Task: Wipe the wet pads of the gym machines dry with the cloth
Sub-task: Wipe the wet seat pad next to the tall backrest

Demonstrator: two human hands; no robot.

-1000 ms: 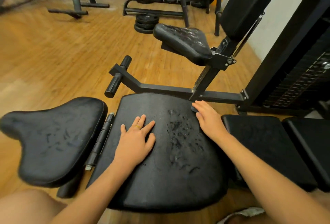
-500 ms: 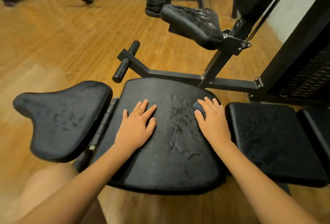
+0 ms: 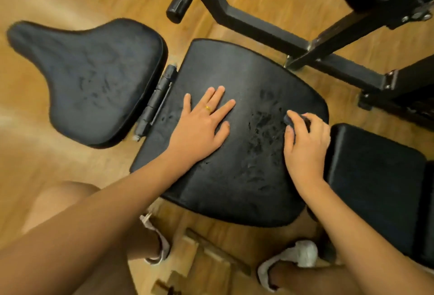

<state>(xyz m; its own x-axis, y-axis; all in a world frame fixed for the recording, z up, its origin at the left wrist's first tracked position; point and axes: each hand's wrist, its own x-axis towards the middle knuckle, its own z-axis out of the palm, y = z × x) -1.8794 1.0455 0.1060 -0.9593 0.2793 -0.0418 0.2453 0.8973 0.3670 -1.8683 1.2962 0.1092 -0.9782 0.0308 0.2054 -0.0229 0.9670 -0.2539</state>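
A wide black pad of a gym machine lies below me, with wet streaks near its right side. My left hand rests flat on the pad's middle, fingers spread, a ring on one finger. My right hand sits at the pad's right edge with its fingers curled round a small dark cloth, which is mostly hidden under the fingers. A second, saddle-shaped black pad with wet marks lies to the left, joined by a hinge.
Another black pad adjoins on the right. The machine's black steel frame and a handle cross the wooden floor ahead. My legs and shoes are below the pad.
My view has tilted down and closer over the pad. My right hand slid back along the pad's right edge and its fingers curled round the cloth. The left hand stays flat.
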